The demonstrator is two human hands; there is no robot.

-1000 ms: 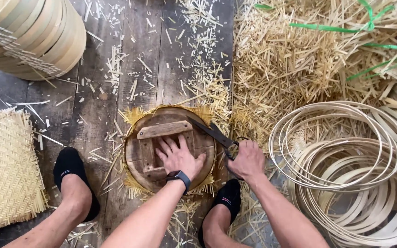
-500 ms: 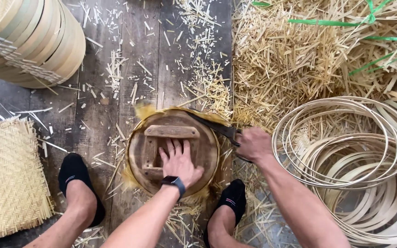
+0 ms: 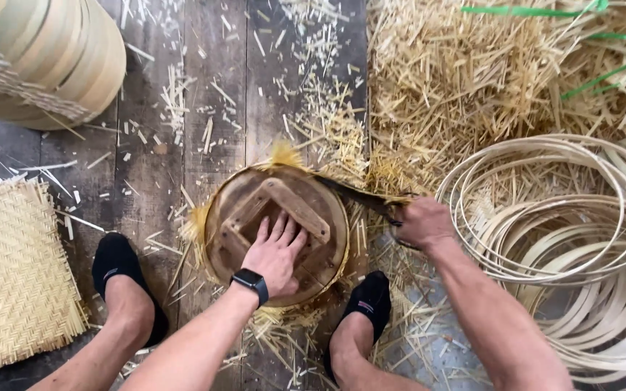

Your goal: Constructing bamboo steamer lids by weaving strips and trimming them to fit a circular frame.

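Pressing flat with spread fingers, left hand (image 3: 278, 255) on round wooden form (image 3: 277, 232) mid plank floor (image 3: 146, 145), right hand (image 3: 422, 223) gripping dark knife (image 3: 360, 197) at its rim, bamboo hoops (image 3: 566, 232) rightward

round wooden form (image 3: 255, 210) between feet, woven mat (image 3: 9, 275) left, bamboo hoops (image 3: 559, 217) right

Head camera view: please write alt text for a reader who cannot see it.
A person's left hand presses a round wooden form on woven bamboo, while the right hand holds a dark blade at its rim. Bamboo trimmings, coiled strips and a woven mat lie around.
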